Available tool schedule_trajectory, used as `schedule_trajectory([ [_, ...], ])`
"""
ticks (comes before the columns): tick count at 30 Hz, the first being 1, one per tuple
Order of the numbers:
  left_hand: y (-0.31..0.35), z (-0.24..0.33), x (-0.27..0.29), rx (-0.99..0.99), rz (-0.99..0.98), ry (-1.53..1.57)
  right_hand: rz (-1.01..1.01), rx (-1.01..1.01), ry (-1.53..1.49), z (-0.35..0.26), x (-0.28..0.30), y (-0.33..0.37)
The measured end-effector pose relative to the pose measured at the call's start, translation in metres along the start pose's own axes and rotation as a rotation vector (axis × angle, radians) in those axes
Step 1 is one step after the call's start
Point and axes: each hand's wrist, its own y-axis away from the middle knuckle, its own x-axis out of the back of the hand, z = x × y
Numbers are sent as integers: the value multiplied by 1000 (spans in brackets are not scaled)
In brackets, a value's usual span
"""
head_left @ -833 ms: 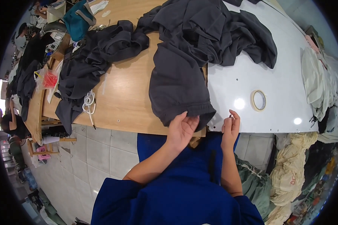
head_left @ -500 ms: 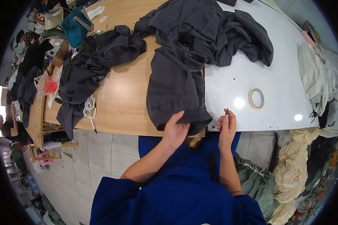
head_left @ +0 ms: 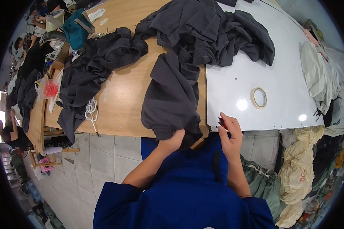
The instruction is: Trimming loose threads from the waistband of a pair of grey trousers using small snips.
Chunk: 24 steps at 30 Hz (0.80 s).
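- A light-brown wooden tabletop meets a glossy white tabletop.
- A crumpled dark grey fabric garment spreads over both, its gathered end at the wood's near edge.
- The left hand is closed on that gathered end.
- The right hand holds a small, pointed, red-and-black tool, perhaps snips, partly hidden in its grip.
- A cream ring-shaped tape roll lies on the white tabletop.

On my remote head feed I register one written marking — a short red inscription, letter-like in form, located on the cream cloth bundle at lower right. Other lettering — I can resolve none at this scale.
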Motion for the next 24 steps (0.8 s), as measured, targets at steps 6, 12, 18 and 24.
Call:
schedule_trajectory([
  [6, 8, 21, 9, -162, -265, -157, 24, 216, 215, -32, 0, -11],
  [12, 12, 31, 6, -71, -355, -80, 19, 257, 226, -40, 4, -6],
  [18, 16, 30, 1, -71, -361, 24, 70, 297, 269, -40, 5, -4],
  [24, 18, 30, 2, -49, -395, -19, 116, 295, 275, -39, 7, -3],
])
